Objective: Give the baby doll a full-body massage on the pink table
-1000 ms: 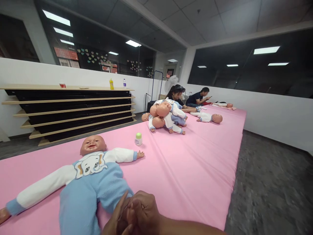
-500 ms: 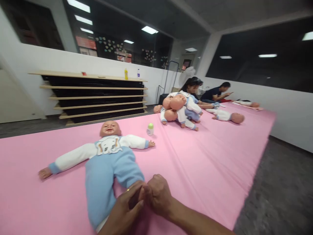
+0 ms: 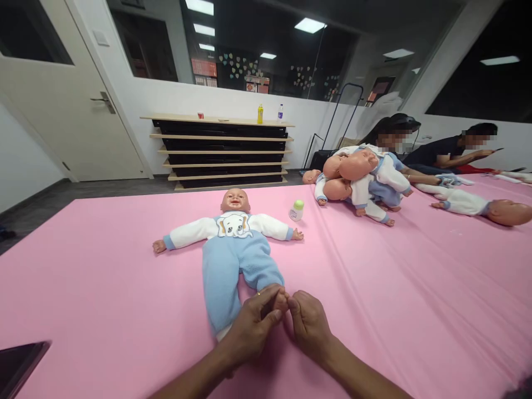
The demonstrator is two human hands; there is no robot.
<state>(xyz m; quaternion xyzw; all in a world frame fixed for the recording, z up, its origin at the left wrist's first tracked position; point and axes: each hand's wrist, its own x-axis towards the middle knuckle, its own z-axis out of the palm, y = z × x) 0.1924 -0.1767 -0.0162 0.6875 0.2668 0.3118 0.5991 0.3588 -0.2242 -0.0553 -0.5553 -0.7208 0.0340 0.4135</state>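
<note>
A baby doll (image 3: 233, 249) in a blue and white outfit with an elephant patch lies face up, arms spread, its head away from me. My left hand (image 3: 257, 318) is closed around the doll's foot (image 3: 281, 302) at the end of the leg on the right. My right hand (image 3: 310, 321) is curled, its thumb and finger pinching at the toes of that same foot. A small white bottle with a green cap (image 3: 296, 210) stands beside the doll's outstretched hand. The doll's other foot is partly hidden by my left forearm.
Several dolls lie heaped (image 3: 357, 177) at the right, with another doll (image 3: 477, 202) beyond. Two people sit along the far right side. A dark phone-like device (image 3: 20, 366) lies at the left on the pink cloth (image 3: 103, 277). Stacked folded tables (image 3: 224, 149) stand by the wall.
My view has swung left, so the scene sits further right and the door and dark device show. Both hands stay at the doll's foot; the right hand's thumb now shows at the toes.
</note>
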